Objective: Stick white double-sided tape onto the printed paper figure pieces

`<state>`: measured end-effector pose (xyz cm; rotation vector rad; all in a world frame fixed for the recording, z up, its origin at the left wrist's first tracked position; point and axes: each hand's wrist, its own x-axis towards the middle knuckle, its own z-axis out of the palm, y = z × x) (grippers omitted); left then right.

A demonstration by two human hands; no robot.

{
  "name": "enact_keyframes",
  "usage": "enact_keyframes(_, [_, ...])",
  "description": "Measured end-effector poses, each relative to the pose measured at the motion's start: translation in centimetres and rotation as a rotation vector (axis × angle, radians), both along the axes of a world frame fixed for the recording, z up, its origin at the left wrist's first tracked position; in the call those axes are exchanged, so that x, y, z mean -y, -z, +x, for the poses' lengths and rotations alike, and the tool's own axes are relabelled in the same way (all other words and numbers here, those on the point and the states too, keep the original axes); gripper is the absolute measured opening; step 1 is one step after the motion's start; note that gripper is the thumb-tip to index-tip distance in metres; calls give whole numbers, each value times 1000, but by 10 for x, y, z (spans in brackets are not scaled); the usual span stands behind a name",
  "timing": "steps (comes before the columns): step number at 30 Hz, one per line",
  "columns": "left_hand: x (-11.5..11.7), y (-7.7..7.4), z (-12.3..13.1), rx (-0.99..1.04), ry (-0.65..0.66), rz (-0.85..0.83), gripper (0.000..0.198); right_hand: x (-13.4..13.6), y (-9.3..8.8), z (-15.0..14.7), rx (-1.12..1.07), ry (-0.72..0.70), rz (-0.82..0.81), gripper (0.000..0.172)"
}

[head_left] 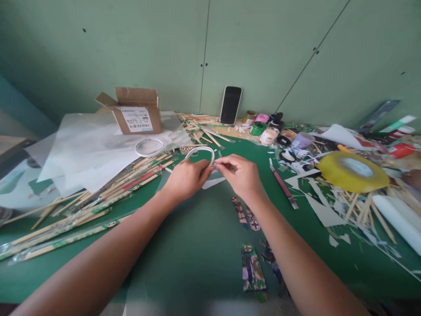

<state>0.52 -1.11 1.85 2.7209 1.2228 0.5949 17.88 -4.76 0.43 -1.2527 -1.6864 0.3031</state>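
- The tape roll (201,148) sits just beyond the left hand, its ring widest left to right.
- The left hand (187,177), nearer, grips its near edge.
- The right hand's (240,176) fingertips pinch together just right; what they hold cannot be told.

You had free green mat (187,250) inside your left forearm (112,252), but sticks (131,177) (outside it) and patterned pieces (252,270) rightward obstructed.
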Motion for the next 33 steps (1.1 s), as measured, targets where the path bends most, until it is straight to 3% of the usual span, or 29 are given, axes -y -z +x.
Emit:
enact_keyframes(5, [5,-5,3,-43,-43,18,33,5,-6,-4,14,-6,-26,19])
enact_keyframes(12, [6,-3,9,58,-96,101,39,-2,4,-20,-713,0,-282,25])
enact_keyframes(16, [6,-1,10,65,-88,75,37,-3,6,-25,-921,-39,-339,25])
enact_keyframes(22, [4,0,11,125,-50,62,33,-2,5,-26,-936,-76,-350,25])
enact_keyframes(27, [-5,4,5,170,-18,51,35,-5,2,-14,-902,57,-265,23])
enact_keyframes(31, [-16,10,-6,71,-137,96,23,-5,0,-3,-832,56,-294,17])
enact_keyframes(33, [-17,10,-7,139,-193,60,24,-5,0,-3,-798,-6,-340,21])
